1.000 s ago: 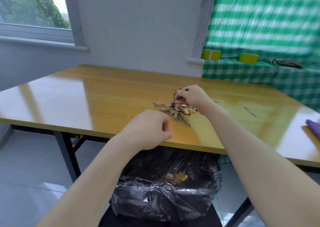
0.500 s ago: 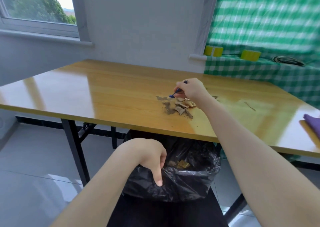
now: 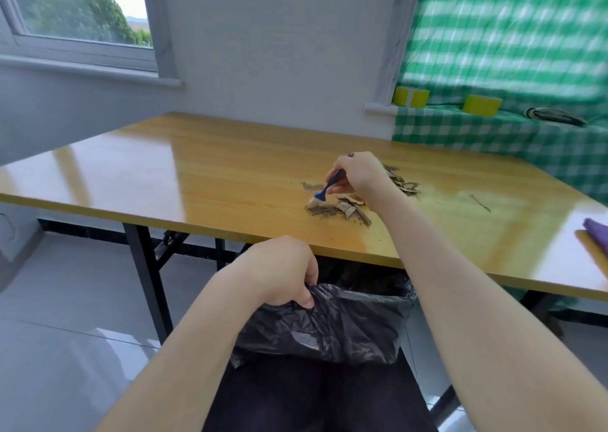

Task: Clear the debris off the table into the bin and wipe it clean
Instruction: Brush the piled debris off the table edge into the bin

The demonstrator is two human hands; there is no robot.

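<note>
The right hand (image 3: 360, 176) curls round a small blue-handled brush (image 3: 324, 192), bristles down on the desk (image 3: 197, 175) at the left fringe of the debris (image 3: 348, 209), brown scraps lying a little in from the near edge. The left hand (image 3: 279, 270) grips the black-bagged rim of the bin (image 3: 345, 326) just below that edge; what the bin holds cannot be seen. A purple cloth (image 3: 597, 231) lies at the right edge.
</note>
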